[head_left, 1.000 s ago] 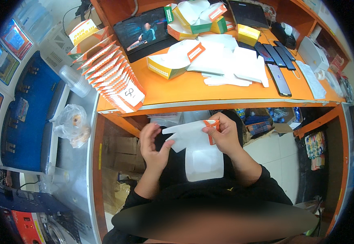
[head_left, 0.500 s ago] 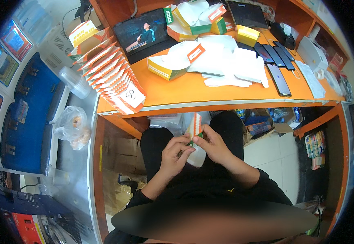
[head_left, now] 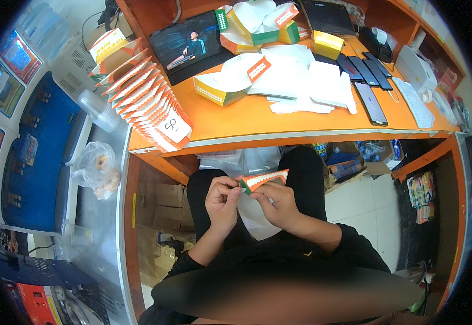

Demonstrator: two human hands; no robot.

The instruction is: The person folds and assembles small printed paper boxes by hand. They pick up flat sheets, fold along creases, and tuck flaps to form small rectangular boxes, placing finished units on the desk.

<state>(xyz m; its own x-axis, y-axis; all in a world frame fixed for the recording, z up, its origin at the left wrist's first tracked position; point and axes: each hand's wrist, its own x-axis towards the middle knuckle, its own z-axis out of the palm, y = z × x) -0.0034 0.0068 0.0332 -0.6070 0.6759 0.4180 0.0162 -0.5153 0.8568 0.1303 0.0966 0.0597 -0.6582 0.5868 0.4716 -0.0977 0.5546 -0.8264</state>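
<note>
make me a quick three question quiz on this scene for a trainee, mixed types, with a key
1. True or false: the left hand and the right hand both touch the orange-edged carton.

2. Which things lie on the orange desk just right of the white card pieces?
a) scissors
b) phones
c) plates

3. Fill in the blank with left or right: the stack of nested cartons sits toward the ____ end of the desk.

Key: 1. True. 2. b. 3. left.
</note>
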